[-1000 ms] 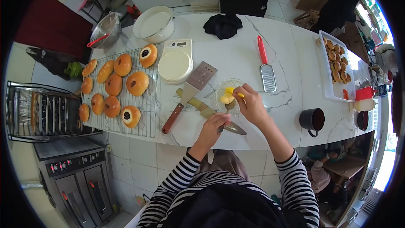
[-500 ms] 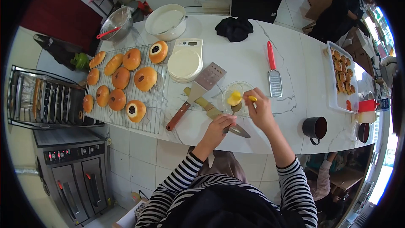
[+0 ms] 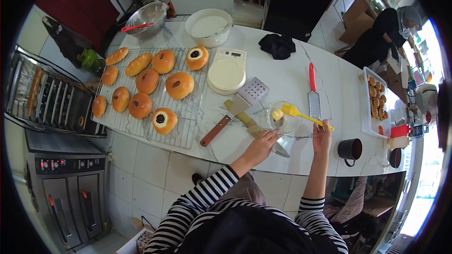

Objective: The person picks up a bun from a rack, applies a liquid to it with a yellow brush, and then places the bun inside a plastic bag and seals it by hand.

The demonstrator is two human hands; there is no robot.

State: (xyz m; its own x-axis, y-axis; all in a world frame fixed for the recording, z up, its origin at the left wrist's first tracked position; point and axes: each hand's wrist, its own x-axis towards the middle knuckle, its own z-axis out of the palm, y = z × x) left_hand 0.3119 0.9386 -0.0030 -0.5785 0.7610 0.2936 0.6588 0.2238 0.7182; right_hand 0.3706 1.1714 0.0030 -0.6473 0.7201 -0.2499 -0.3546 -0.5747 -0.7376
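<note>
My right hand grips the handle of a yellow pastry brush, whose head points left over the rim of a clear glass bowl. A pale yellow lump sits on a spoon in the bowl. My left hand, fingers pinched together, holds the spoon's handle just in front of the bowl; the hand hides most of it. Under that hand lies a knife with its blade partly covered. A perforated turner with a wooden handle lies across the knife on the left.
Several buns cool on a wire rack. Behind stand a kitchen scale, a white tub and a metal bowl. A red-handled grater, a dark mug and a bun tray are right. Another person stands beyond.
My right hand has drawn back to the right with the brush, which now lies level and shows its whole length. My left hand stays by the bowl with the spoon. The view has shifted.
</note>
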